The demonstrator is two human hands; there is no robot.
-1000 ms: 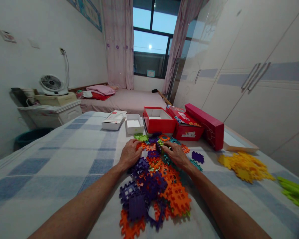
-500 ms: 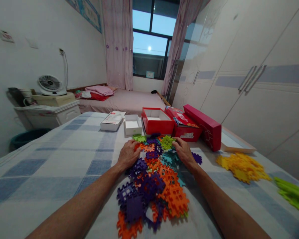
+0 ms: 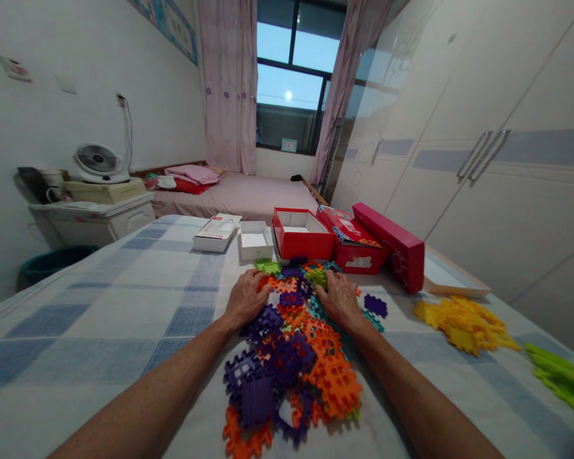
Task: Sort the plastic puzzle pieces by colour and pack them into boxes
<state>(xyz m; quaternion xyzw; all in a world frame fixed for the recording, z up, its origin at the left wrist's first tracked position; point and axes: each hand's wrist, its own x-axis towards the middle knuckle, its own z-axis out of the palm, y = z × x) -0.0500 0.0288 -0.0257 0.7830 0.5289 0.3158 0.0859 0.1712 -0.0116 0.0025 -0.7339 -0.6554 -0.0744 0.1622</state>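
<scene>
I record the right hand shifted inward, fingers at the lime piece on the pile, apparently the working hand; left hand stays curled alongside. Neither grip is discernible.

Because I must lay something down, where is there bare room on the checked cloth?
Widest bare patch: the checked cloth left of the left forearm, nearer than the white boxes. Smaller: between the right forearm, the yellow pieces and the green pieces. Crowded: the middle, where the mixed pile lies between the forearms, and the far row of red boxes.
</scene>
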